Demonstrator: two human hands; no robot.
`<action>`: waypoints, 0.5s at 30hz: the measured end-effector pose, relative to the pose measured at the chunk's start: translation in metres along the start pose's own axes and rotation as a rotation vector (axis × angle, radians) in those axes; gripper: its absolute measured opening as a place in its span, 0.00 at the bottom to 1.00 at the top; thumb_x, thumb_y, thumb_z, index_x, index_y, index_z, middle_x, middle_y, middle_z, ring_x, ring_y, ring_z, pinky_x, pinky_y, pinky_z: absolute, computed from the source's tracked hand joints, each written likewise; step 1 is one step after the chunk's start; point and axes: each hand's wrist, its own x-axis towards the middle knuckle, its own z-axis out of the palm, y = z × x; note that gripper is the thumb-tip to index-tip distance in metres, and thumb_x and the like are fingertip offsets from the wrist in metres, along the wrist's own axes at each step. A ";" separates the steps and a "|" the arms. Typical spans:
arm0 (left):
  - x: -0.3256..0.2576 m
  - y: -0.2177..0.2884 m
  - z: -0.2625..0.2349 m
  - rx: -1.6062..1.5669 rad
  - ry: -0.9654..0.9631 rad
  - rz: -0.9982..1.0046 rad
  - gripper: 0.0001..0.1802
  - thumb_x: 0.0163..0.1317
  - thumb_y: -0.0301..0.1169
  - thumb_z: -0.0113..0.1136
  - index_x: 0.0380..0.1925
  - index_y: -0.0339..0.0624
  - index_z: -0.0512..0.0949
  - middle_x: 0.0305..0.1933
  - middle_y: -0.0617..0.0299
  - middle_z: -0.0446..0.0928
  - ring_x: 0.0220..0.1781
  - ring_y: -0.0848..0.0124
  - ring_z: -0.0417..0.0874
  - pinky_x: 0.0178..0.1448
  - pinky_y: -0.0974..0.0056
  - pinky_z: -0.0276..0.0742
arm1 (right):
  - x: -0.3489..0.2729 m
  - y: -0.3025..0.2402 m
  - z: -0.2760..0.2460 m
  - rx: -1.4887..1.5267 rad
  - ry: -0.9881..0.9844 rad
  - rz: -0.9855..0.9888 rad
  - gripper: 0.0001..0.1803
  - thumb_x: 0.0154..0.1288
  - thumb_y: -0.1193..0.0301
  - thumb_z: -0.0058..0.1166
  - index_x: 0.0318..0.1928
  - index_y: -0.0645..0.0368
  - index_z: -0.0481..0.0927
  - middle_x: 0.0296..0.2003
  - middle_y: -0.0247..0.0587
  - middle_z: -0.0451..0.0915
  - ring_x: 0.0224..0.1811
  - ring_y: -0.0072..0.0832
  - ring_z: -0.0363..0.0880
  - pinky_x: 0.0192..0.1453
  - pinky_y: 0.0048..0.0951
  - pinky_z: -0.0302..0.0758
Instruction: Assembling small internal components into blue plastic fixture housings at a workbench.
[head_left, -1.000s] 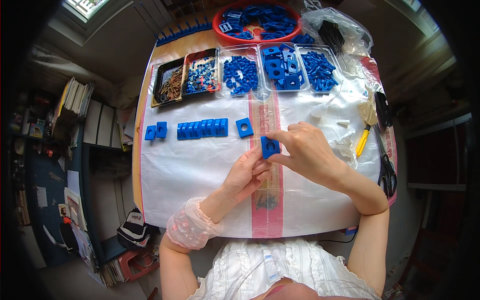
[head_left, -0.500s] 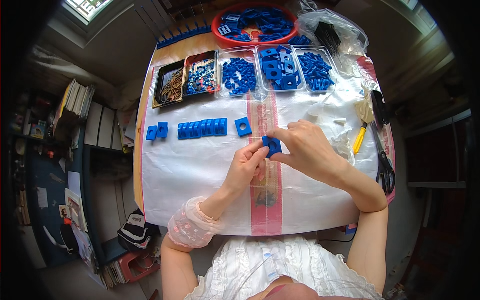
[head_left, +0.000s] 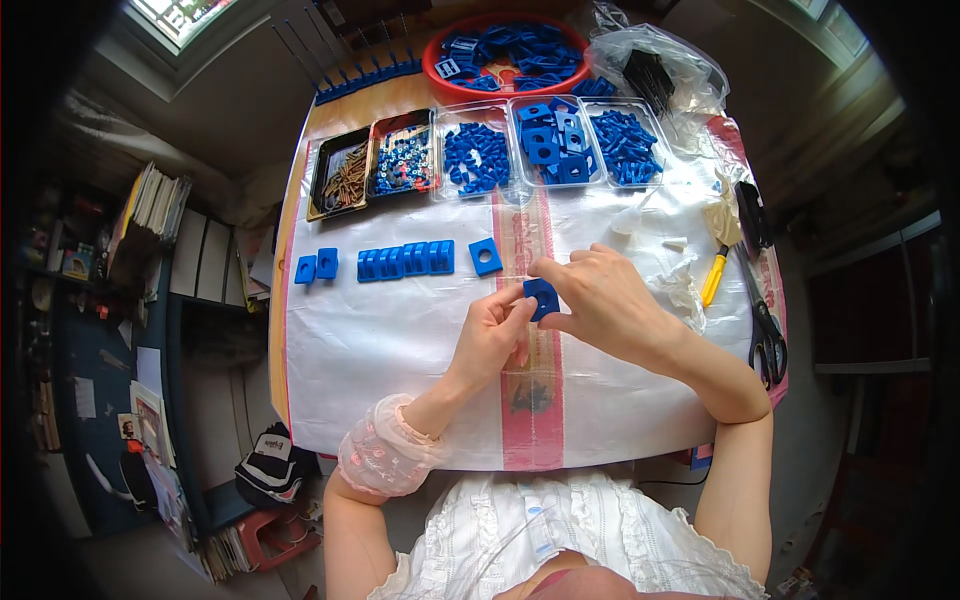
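Head view: we see the blue block (head_left: 541, 297) mid-frame, pinched in our right hand (head_left: 610, 305); our left hand (head_left: 492, 335), fingers curled, touches it from lower left

Blue square block (head_left: 542, 297), red bowl (head_left: 432, 68), white sheet (head_left: 380, 340) with pink stripe (head_left: 530, 430), yellow-handled tool (head_left: 712, 282).

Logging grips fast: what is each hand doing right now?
Left hand: fingers closed on the blue square block.
Right hand: also pinching that block.
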 end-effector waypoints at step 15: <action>0.001 -0.005 0.005 -0.061 -0.141 0.000 0.19 0.74 0.33 0.46 0.60 0.36 0.69 0.44 0.50 0.84 0.16 0.82 0.74 0.22 0.77 0.69 | -0.039 0.040 0.044 1.041 0.189 0.350 0.15 0.69 0.69 0.59 0.50 0.66 0.79 0.31 0.31 0.81 0.34 0.13 0.77 0.35 0.19 0.73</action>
